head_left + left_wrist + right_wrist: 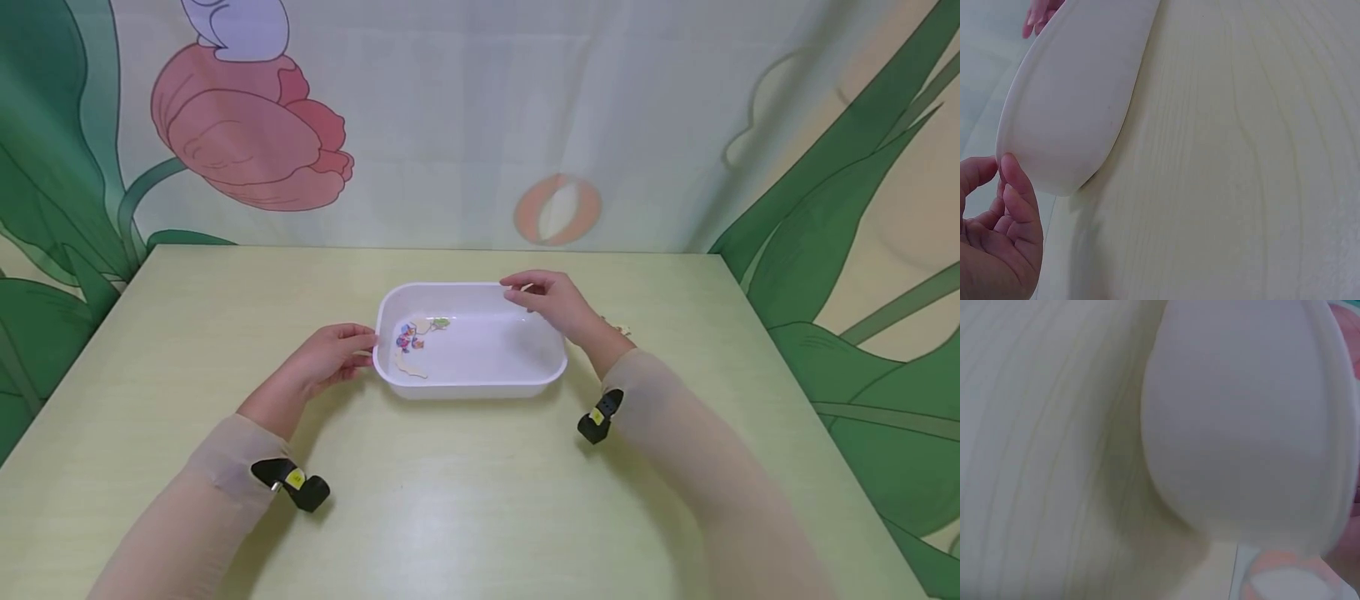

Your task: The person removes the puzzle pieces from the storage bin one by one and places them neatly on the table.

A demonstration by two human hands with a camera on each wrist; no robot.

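Note:
A white rectangular plastic tray (480, 385) with rounded corners stands on the table. In its left part lie small colourful pieces (407, 336), a green piece (440, 322) and a thin cream strand (408, 367); their exact kind is too small to tell. My left hand (333, 358) pinches the tray's left rim, thumb and forefinger meeting at the edge in the left wrist view. Over the back right corner reaches my right hand (558, 308), its fingers loosely bent and the thumb apart from the forefinger. In the right wrist view the tray wall hides most of it.
Behind my right wrist, small tan pieces (621, 329) lie partly hidden on the pale wooden table (442, 500). A printed curtain (465, 125) hangs along the table's back edge. Each sleeve carries a small black camera, one on the left (300, 485) and one on the right (598, 419).

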